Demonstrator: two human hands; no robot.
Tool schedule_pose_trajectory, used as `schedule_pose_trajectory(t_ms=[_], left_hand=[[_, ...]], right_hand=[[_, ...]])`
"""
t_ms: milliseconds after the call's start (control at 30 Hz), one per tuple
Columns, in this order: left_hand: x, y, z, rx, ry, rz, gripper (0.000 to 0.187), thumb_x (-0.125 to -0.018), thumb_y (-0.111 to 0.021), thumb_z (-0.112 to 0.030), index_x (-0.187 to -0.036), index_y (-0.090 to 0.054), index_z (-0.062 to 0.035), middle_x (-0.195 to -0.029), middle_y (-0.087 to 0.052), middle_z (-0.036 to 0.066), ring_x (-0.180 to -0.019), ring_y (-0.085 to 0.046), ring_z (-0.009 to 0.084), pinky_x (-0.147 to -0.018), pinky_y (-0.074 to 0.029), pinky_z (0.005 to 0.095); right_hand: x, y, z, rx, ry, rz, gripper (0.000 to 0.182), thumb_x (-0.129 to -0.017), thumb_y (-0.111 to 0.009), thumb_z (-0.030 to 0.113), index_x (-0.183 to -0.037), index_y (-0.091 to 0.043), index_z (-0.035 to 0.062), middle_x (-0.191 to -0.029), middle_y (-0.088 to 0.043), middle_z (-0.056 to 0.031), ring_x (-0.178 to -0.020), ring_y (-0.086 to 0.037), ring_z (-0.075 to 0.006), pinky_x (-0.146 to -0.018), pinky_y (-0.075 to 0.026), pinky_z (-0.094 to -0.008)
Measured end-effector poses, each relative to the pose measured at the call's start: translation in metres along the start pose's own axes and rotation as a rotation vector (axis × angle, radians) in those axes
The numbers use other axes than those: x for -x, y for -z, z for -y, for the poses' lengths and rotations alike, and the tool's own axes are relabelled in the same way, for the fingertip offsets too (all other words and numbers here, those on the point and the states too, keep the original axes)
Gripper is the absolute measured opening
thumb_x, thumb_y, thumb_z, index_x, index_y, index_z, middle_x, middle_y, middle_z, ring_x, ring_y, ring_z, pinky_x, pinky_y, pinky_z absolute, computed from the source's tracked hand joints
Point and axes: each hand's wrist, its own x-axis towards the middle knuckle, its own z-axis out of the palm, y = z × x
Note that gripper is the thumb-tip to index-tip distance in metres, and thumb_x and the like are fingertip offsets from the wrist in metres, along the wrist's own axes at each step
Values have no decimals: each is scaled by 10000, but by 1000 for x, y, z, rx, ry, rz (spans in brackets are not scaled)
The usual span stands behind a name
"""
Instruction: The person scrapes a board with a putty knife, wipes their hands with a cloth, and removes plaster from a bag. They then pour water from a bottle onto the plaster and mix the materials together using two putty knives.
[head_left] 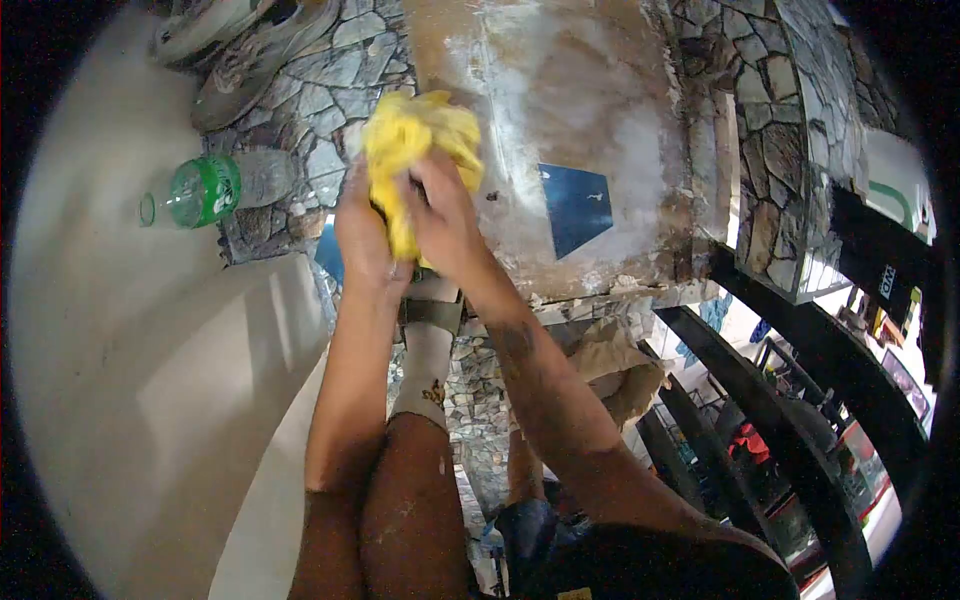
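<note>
A crumpled yellow cloth is between my two hands, above the edge of the stone-patterned floor and a dusty brown board. My left hand is closed round the cloth's left and lower side. On its right side, my right hand has its fingers bent into the folds, slightly blurred. Part of the cloth hangs down between the palms. Below the hands, a foot and lower leg in a white sock show between my forearms.
A plastic bottle with a green label lies at the left by the wall. Worn shoes are at the upper left. A blue piece lies on the brown board. Dark slats run down the right.
</note>
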Motion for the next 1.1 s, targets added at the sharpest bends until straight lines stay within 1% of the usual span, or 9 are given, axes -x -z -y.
schedule_pose_trajectory(t_ms=[167,233,300,400,467,533,700,867,1100], left_hand=[[-4,-34,16,-631,-335,-238,401,-917,-517,-268,-1201,-416,-3,-1149,-534,95,-1039,-509,200,-930,-384,312],[-25,-23,-4,-775,-330,-269,409,-914,-523,-314,-1155,-464,11,-1063,-570,99,-947,-549,207,-875,-424,317],[-50,-4,-19,-1155,-352,-342,402,-915,-517,-330,-1118,-504,18,-998,-592,97,-893,-573,205,-837,-450,325],[-54,-18,-29,-267,-306,-343,380,-924,-499,-333,-1027,-557,28,-912,-605,90,-802,-583,193,-759,-472,330],[-41,-16,-20,-456,-285,-328,360,-930,-491,-318,-1013,-556,26,-917,-604,90,-798,-569,180,-749,-464,320],[-18,-25,3,-1059,-384,-345,355,-937,-483,-311,-1049,-536,22,-957,-595,96,-794,-546,157,-739,-449,295],[-16,17,31,-759,-379,-271,354,-947,-454,-290,-1123,-504,13,-1040,-577,97,-867,-556,176,-766,-457,308],[-10,-14,7,-365,-205,-287,380,-949,-432,-308,-1151,-483,10,-1056,-578,102,-918,-591,212,-831,-477,341],[7,-43,-11,-480,-409,-191,381,-921,-504,-334,-1110,-493,-3,-1005,-571,102,-870,-586,198,-725,-491,317]], right_hand=[[-31,-2,-18,-434,-457,211,420,-917,-438,248,-1267,-380,23,-1238,-471,-238,-1151,-433,-404,-948,-364,-422],[3,-27,5,-290,-360,4,564,-947,-383,271,-1397,-193,-9,-1409,-277,-246,-1319,-257,-364,-1077,-215,-366],[45,-19,49,-200,-144,-5,557,-924,-455,253,-1371,-246,-5,-1388,-306,-227,-1312,-280,-327,-1072,-211,-378],[71,9,49,-504,-252,254,355,-921,-495,216,-1203,-449,5,-1186,-492,-123,-1037,-479,-198,-898,-370,-319],[65,14,34,-580,-339,164,237,-926,-512,238,-987,-563,14,-957,-566,-24,-783,-522,-78,-721,-417,-229],[21,13,11,-546,-392,-53,272,-929,-500,285,-987,-571,28,-875,-554,-1,-819,-498,-83,-756,-400,-234],[-33,46,83,-1199,-111,-12,227,-913,-511,237,-1001,-567,36,-949,-562,-35,-902,-506,-112,-805,-406,-267],[10,13,-19,-164,-125,135,242,-931,-469,222,-1019,-562,16,-1009,-556,-78,-934,-520,-176,-816,-415,-301],[40,30,4,-232,-388,86,295,-919,-476,274,-1059,-551,26,-959,-543,-55,-929,-494,-159,-870,-378,-293]])
